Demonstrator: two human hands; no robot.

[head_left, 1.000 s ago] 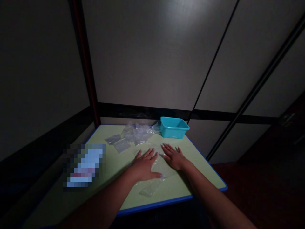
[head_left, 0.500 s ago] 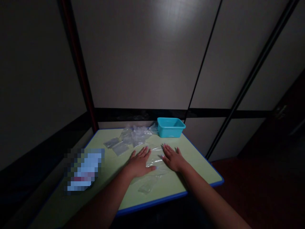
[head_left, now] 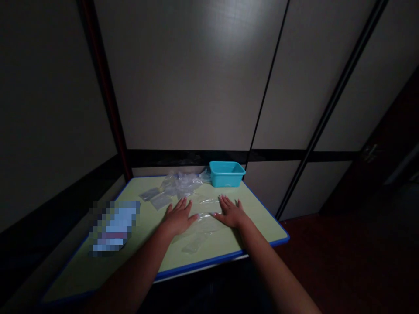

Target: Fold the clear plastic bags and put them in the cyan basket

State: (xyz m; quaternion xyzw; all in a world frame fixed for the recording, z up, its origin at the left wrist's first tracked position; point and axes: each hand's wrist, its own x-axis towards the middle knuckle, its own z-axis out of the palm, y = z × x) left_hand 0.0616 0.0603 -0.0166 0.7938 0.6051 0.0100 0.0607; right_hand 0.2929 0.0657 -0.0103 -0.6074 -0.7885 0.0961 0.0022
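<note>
A clear plastic bag [head_left: 207, 224] lies spread on the light green table [head_left: 225, 248], its lower end tapering towards the front edge. My left hand [head_left: 179, 219] rests flat on its left side, fingers apart and thumb pointing inward. On the right side, my right hand [head_left: 231, 213] presses down in the same way, with its thumb towards the left one. Neither hand grips anything. Beyond my left hand sits a loose heap of clear plastic bags [head_left: 186, 183], with flat folded ones [head_left: 161, 200] at its near left.
A turquoise plastic basin [head_left: 226, 175] stands at the table's back right, touching the heap or just beside it. A blurred-out bluish item [head_left: 116, 229] lies on the left. The table has a blue edge [head_left: 203, 263]. Behind it rise wardrobe panels [head_left: 190, 87].
The view has shifted slightly, so the table sits a little further left. My left hand has slid outward a bit, widening the gap between my thumbs. Both hands stay flat on the bag.
</note>
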